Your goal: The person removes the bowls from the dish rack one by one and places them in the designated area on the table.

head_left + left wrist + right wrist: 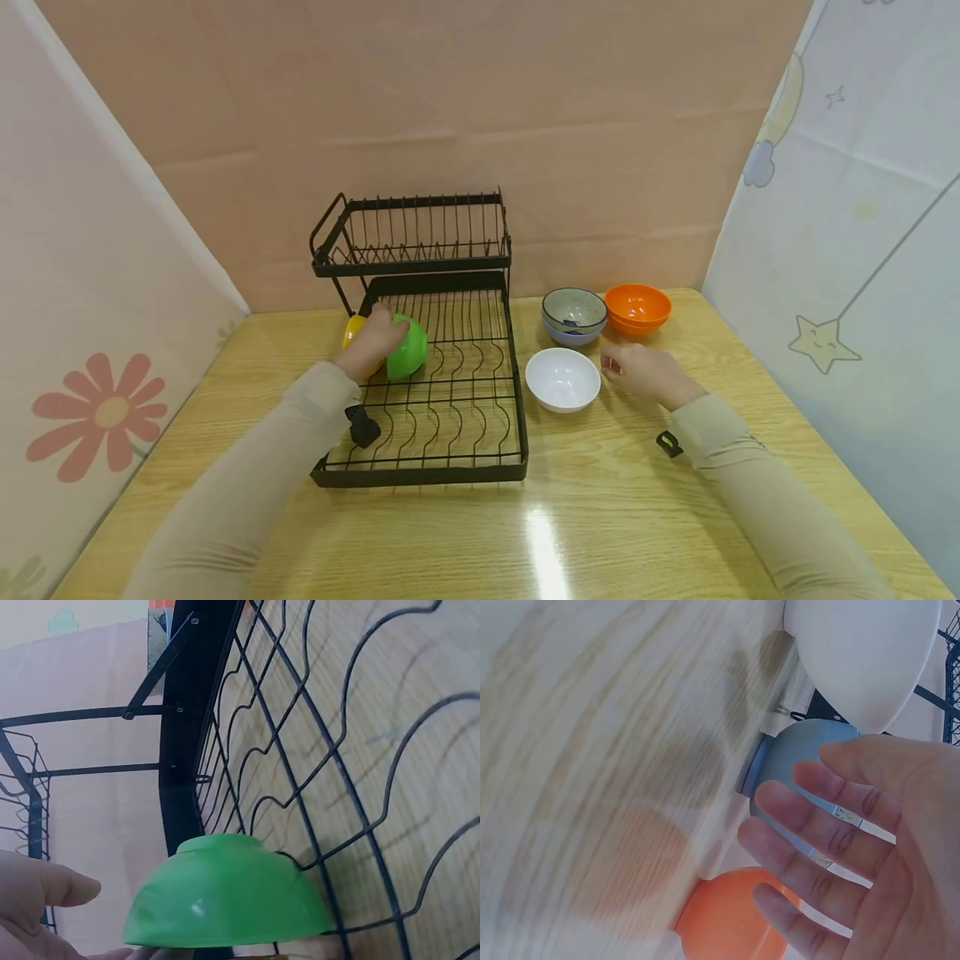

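A green bowl (406, 350) stands on its side in the lower tier of the black dish rack (420, 477), in front of a yellow bowl (352, 328) that is partly covered by my left hand (372, 340). In the left wrist view, the thumb (71, 887) is lifted apart from the green bowl, and fingertips show at its rim. My right hand (643, 371) is just right of a white bowl (562, 380) on the table, fingers loosely bent around nothing. The right wrist view has these fingers overlapping a blue bowl (795, 761).
Behind the white bowl, a grey patterned bowl (574, 308) sits in the blue one, beside stacked orange bowls (637, 307). The rack's upper tier (412, 265) rises at the back. Fabric walls (480, 125) surround the wooden table (600, 517).
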`<action>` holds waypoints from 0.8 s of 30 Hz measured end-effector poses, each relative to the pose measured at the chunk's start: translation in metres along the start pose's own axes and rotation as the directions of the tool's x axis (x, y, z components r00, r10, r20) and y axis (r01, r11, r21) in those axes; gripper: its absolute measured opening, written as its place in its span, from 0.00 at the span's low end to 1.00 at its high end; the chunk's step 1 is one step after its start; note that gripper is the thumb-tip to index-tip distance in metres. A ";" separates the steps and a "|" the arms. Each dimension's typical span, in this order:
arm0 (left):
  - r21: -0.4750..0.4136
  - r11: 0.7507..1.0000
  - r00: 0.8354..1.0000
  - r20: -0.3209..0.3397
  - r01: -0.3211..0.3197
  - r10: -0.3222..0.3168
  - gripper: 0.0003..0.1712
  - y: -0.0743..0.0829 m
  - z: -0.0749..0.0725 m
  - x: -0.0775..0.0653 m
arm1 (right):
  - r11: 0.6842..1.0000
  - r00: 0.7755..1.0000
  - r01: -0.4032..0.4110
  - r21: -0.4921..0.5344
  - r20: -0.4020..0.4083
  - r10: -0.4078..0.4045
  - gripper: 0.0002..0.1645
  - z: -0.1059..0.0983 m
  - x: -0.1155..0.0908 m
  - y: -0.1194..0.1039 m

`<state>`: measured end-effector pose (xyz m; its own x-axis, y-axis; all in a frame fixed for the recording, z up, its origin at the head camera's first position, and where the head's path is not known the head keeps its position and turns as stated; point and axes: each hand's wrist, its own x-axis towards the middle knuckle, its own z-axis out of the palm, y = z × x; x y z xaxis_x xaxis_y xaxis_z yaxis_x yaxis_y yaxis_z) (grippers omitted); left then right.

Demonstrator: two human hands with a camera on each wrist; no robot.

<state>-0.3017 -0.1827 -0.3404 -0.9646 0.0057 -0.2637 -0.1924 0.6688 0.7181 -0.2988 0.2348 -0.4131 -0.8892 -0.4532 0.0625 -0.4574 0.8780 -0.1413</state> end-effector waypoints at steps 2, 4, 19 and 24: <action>-0.020 1.000 1.000 0.011 0.012 -0.012 0.40 -0.001 0.001 0.002 | 1.000 1.000 0.006 -0.003 -0.010 -0.006 0.03 0.001 0.000 0.000; -0.044 0.999 1.000 0.015 0.021 -0.021 0.38 -0.002 0.003 0.003 | 1.000 1.000 0.005 -0.004 -0.017 -0.006 0.03 0.002 0.000 0.001; -0.196 0.980 0.999 0.005 0.038 -0.038 0.33 -0.017 0.010 0.009 | 1.000 1.000 0.007 0.005 -0.018 -0.007 0.03 0.003 -0.002 0.000; -0.209 0.976 0.998 0.007 0.058 -0.057 0.33 -0.016 0.008 0.008 | 1.000 1.000 0.010 0.004 -0.026 -0.010 0.03 0.003 -0.003 0.000</action>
<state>-0.3044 -0.1875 -0.3596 -0.9507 -0.0275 -0.3090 -0.2811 0.4977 0.8205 -0.2962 0.2358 -0.4164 -0.8846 -0.4577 0.0893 -0.4662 0.8729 -0.1441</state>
